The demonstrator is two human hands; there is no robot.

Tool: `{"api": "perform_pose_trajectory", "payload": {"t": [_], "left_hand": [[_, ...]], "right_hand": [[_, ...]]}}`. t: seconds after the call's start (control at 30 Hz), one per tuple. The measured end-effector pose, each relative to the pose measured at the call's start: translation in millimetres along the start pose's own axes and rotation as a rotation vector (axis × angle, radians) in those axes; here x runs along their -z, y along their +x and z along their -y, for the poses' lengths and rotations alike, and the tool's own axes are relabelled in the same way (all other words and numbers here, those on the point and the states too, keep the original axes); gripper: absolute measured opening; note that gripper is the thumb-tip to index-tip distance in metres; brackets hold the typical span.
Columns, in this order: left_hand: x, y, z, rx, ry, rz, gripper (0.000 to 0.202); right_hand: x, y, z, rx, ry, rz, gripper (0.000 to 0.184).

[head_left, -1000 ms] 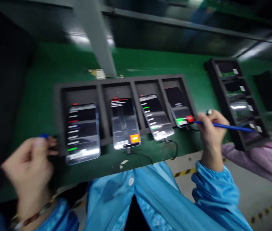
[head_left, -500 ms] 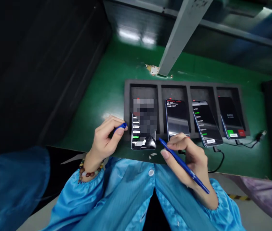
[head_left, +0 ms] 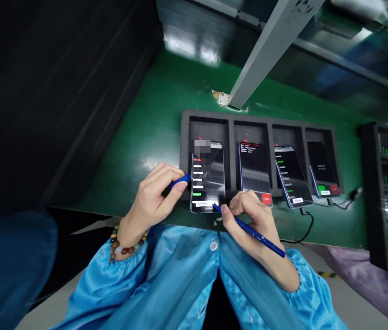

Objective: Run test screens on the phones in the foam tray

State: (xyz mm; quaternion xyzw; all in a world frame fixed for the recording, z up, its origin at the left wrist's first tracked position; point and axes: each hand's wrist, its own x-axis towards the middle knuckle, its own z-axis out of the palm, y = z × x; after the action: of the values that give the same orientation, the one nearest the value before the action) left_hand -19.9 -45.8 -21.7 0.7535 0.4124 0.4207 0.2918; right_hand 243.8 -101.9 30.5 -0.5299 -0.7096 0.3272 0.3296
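My right hand (head_left: 252,215) is closed round a blue pen (head_left: 260,237), its tip at the lower edge of the leftmost smartphone (head_left: 208,178). Whether the tip touches the glass I cannot tell. That phone's lit screen shows a list, with a white label near the bottom. Pinched in my left hand (head_left: 157,195) is a blue pen cap (head_left: 180,180), just left of the same phone. Beyond my right fingers lies a second phone (head_left: 254,167) with a red square on its screen, its lower left part hidden by the hand.
A black foam tray (head_left: 184,137) holds the phones in its compartments, on a green tabletop (head_left: 135,137). Two more phones (head_left: 293,176) lie to the right, with black cables (head_left: 308,229). A grey metal post (head_left: 265,50) stands behind; a black rack (head_left: 372,197) stands right.
My right hand has moved left, bringing the pen tip to the bottom of the leftmost phone. A red square now shows on the second phone. My left hand keeps its pinch on the cap.
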Motion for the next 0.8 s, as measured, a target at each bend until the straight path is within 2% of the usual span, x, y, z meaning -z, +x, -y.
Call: {"api": "perform_pose_trajectory", "payload": {"t": [0.23,0.4,0.6,0.7,0.8], "left_hand": [[0.4,1.2,-0.3,-0.02,0.011,-0.004,0.011],[1.0,-0.2,1.2,-0.006,0.005,-0.001,0.011],[0.7,-1.1,4.6,0.022,0.001,0.004,0.011],[1.8,-0.8,4.5,0.002,0.009,-0.004,0.01],[3.6,-1.1,-2.1,-0.067,0.046,0.012,0.01]], "right_hand": [[1.6,-0.9,0.7,-0.014,0.021,0.013,0.036],[1.7,1.1,-1.4,-0.004,0.025,-0.041,0.036],[5.1,1.2,-0.1,-0.021,0.011,-0.005,0.036],[5.2,-0.2,-0.2,-0.04,0.111,-0.011,0.037],[5.7,1.1,2.6,-0.088,0.341,-0.106,0.037]]}}
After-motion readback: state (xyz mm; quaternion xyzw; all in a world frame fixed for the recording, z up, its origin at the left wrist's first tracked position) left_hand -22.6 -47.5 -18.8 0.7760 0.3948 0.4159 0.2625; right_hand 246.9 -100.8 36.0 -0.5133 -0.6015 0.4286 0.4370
